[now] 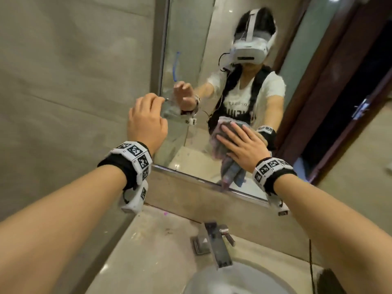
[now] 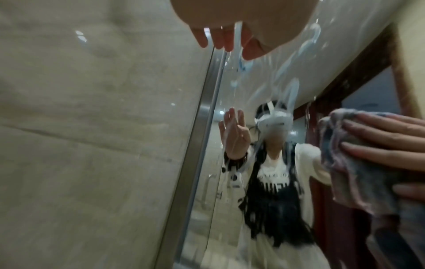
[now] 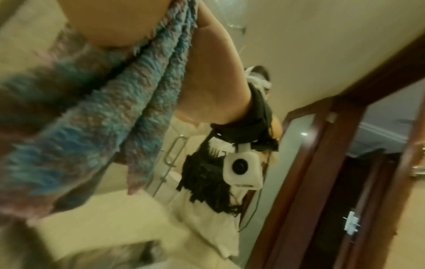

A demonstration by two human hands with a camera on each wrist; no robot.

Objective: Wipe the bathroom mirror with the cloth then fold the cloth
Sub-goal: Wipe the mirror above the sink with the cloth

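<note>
1. Head view shows my right hand [image 1: 244, 145] laid flat on the cloth [image 1: 230, 172], fingers straight and spread, pressing it against the mirror [image 1: 191, 39] low down near the bottom edge.
2. The cloth is blue and grey with pinkish patches; it is bunched under my palm, and a loose end hangs down past the mirror frame [image 1: 186, 176] towards the worktop [image 1: 152, 247].
3. From the left wrist view I see those right fingers [image 2: 377, 138] lying straight over the cloth [image 2: 358, 174] at the right edge of the picture, with the thumb lower down against the fabric.
4. From the right wrist view the cloth [image 3: 96, 116] fills the left side, blurred, hanging in folds from under my palm [image 3: 108, 23]; the glass shows the reflection of my wrist with its camera.
5. My left hand [image 1: 146, 122] is raised at the left edge of the mirror, holding nothing. Its fingers are loosely extended towards the glass, and the reflection shows an open palm. I cannot tell whether the fingertips touch the glass.
6. In the left wrist view the left fingertips [image 2: 224, 41] point at the mirror's metal side strip [image 2: 204, 116], beside the tiled wall [image 2: 92, 127].
7. A blue streak [image 1: 175, 66] shows on the glass above my left hand, and pale smears [image 2: 292, 72] show higher up in the left wrist view.
8. Near me, below the mirror, a metal tap [image 1: 214, 242] stands on the worktop over the basin [image 1: 197, 281].
9. On the right, a dark wooden door frame [image 1: 331, 81] runs beside the mirror.
</note>
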